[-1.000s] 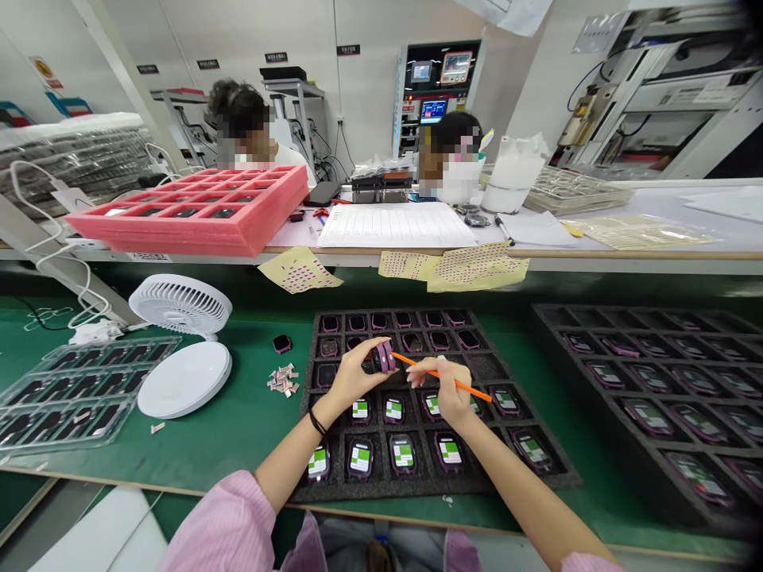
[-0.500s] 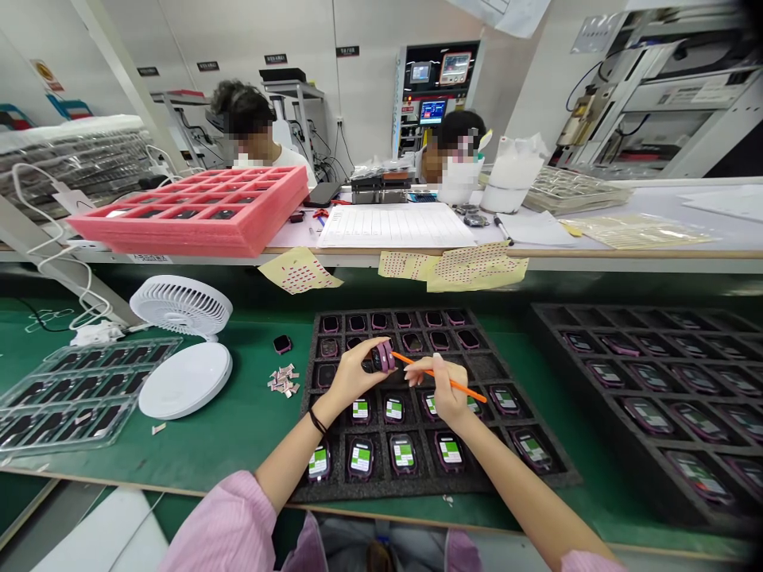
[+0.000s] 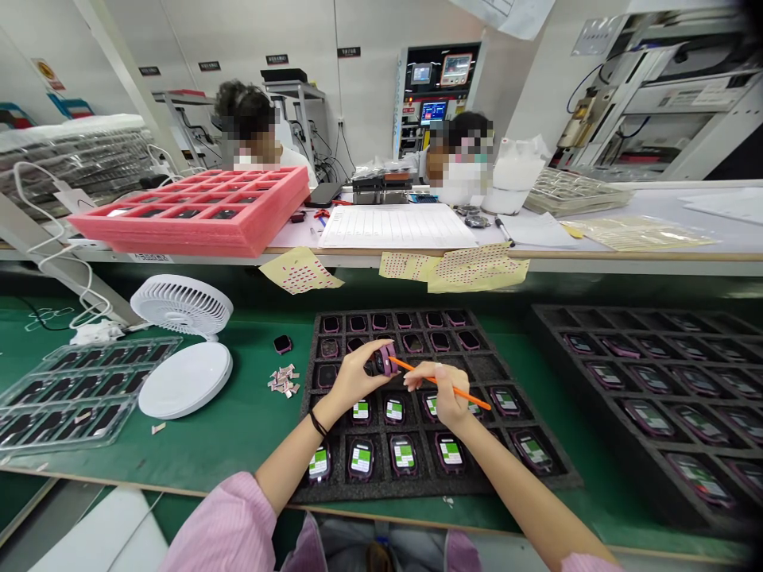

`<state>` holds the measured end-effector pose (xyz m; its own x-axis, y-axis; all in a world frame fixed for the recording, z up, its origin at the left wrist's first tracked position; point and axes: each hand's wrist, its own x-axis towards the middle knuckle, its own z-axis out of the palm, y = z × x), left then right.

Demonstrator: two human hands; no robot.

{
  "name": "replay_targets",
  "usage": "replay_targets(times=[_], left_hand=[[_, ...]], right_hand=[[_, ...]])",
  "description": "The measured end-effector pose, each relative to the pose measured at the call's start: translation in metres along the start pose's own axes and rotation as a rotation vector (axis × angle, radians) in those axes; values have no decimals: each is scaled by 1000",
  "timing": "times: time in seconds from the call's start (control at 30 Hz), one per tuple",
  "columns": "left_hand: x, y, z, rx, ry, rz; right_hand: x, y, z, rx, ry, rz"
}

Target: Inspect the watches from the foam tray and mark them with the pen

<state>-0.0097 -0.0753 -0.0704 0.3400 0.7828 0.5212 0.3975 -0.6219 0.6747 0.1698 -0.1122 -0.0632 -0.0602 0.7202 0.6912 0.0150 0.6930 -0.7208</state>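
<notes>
Between the thumb and fingers of my left hand (image 3: 356, 373) is a purple watch case (image 3: 386, 359), tilted on edge above the black foam tray (image 3: 381, 487). My right hand (image 3: 444, 391) is closed around a thin orange stick tool (image 3: 474, 396), pen-like in its grip. The tool's tip meets or nearly meets the case's side; exact contact is too small to tell. Under both hands, the tray's compartments hold several purple watches, the nearer ones with lit green-and-white screens (image 3: 404, 454) and the farther ones dark.
A single watch (image 3: 282, 344) and a heap of small strips (image 3: 284, 380) lie left of the tray. Further left stand a white fan (image 3: 184, 381) and a clear tray (image 3: 83, 397). A second foam tray (image 3: 632, 477) is at right. Pink foam (image 3: 196, 230) sits on the shelf; two people face me beyond.
The orange tool has shifted slightly right and down, its tip lower along the watch case. My left hand has turned the case a little. The person at back right has moved slightly.
</notes>
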Motion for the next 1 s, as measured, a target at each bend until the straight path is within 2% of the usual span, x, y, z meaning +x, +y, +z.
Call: replay_targets(times=[0.47, 0.57, 0.77, 1.0], left_hand=[[-1, -8, 1, 73, 15, 73], [-1, -8, 1, 70, 4, 61], [1, -6, 1, 41, 29, 29], [0, -3, 0, 38, 5, 36]], right_hand=[[2, -1, 2, -126, -35, 14], [2, -1, 0, -103, -8, 44], [-1, 6, -4, -125, 128, 49], [0, 3, -4, -132, 78, 44]])
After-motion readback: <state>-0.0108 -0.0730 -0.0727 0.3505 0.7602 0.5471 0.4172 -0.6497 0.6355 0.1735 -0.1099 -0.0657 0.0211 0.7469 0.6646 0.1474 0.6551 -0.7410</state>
